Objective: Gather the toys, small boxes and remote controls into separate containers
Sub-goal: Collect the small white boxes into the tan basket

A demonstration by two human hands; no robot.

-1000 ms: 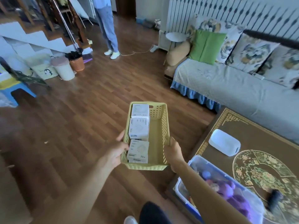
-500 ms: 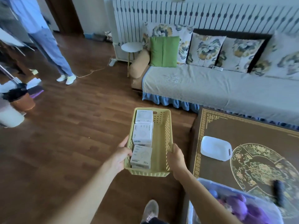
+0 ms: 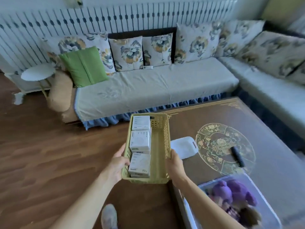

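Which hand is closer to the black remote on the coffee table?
Right. The right hand grips the yellow basket on the side facing the black remote; the left hand grips the opposite side, the basket between it and the remote.

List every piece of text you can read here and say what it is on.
"20w": near box in the basket.
"20", printed sideways: middle box.
"45w", perhaps: far box; the first digit is too blurred to be sure.
Small print on all three boxes: too blurred to read.
Nothing else in view carries readable text.
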